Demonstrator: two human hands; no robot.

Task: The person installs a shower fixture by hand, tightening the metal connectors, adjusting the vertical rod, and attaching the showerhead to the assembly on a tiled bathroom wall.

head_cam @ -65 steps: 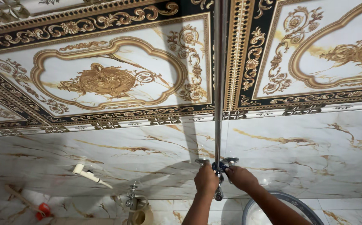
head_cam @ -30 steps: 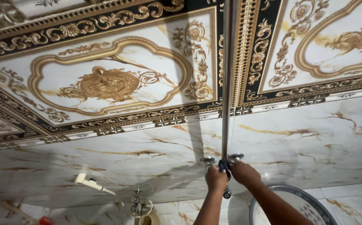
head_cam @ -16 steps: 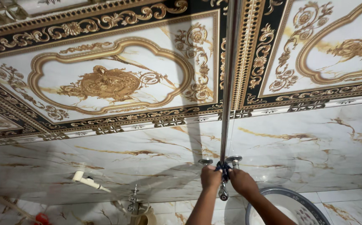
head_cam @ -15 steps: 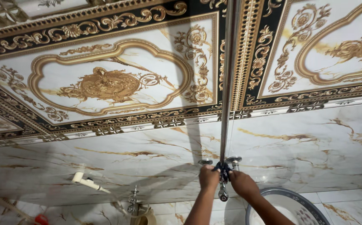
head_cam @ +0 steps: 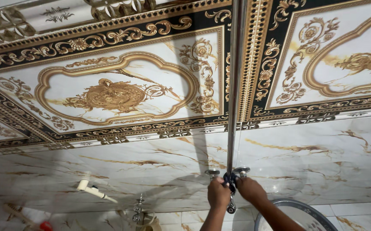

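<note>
At the lower left of the frame, a white hand sprayer is fixed to the marble-patterned wall tiles, with a red-capped object at the bottom edge. No packages, labels or signs are seen. Right of these, a chrome tap is mounted. At lower centre, the left hand is clenched around the mixer valve, apparently to steady it; the right hand is closed on its right side. A chrome riser pipe runs upward from the valve across ornate gold-and-black tiles. A round basin rim is seen at lower right.
</note>
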